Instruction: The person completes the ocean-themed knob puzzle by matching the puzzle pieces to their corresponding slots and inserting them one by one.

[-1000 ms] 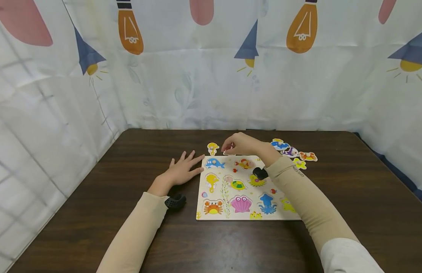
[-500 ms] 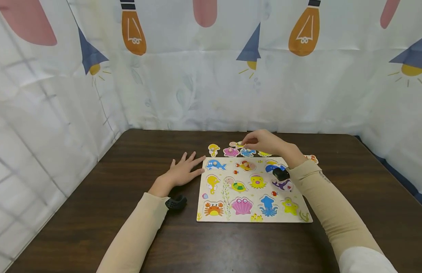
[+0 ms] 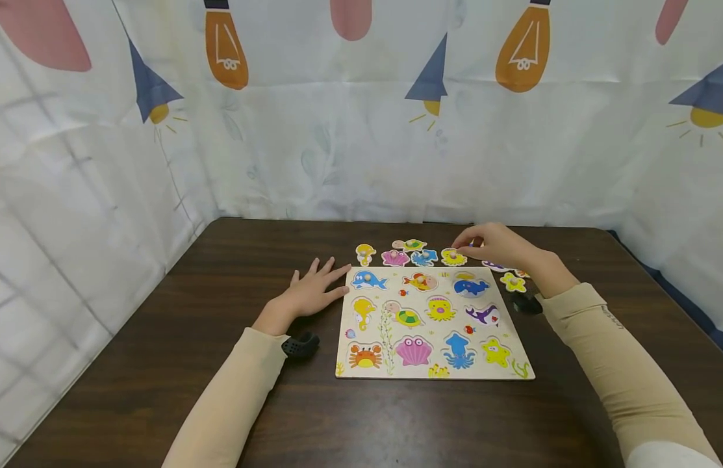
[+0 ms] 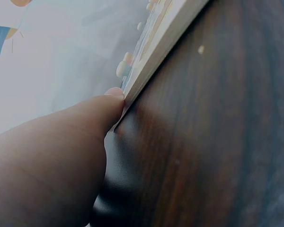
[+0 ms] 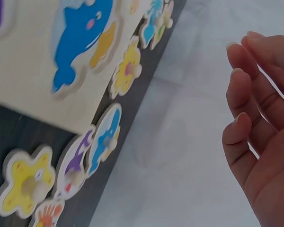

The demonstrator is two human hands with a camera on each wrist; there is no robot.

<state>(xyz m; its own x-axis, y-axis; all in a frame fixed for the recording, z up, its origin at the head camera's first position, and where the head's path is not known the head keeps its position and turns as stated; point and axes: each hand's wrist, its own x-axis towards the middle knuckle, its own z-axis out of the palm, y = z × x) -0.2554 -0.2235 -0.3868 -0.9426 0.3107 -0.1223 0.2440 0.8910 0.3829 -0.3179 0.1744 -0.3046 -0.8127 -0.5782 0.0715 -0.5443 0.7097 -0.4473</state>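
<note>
A wooden peg puzzle board (image 3: 396, 374) printed with sea animals lies on the table. My left hand (image 3: 305, 296) rests beside its left edge with fingers spread; in the left wrist view the thumb (image 4: 102, 106) touches the board's corner. My right hand (image 3: 504, 247) hovers beyond the board's far right corner, fingers loosely bent and holding nothing in the right wrist view. Nearest it are a blue whale piece (image 5: 104, 139), a purple piece (image 5: 75, 163) and a yellow octopus piece (image 3: 453, 257). A knobbed blue whale (image 3: 368, 280) and a fish (image 3: 421, 281) sit in the board's upper recesses.
Along the far edge lie a seahorse piece (image 3: 366, 253), a pink shell (image 3: 395, 258), a turtle (image 3: 409, 245) and a blue squid (image 3: 423, 258). A yellow starfish piece (image 3: 513, 282) and a crab piece (image 5: 47, 215) lie at the right. A printed curtain (image 3: 361, 149) hangs behind.
My right hand has moved rightward along the far edge, from the pink shell past the turtle to beyond the octopus, uncovering those pieces. My left hand stays where it was.
</note>
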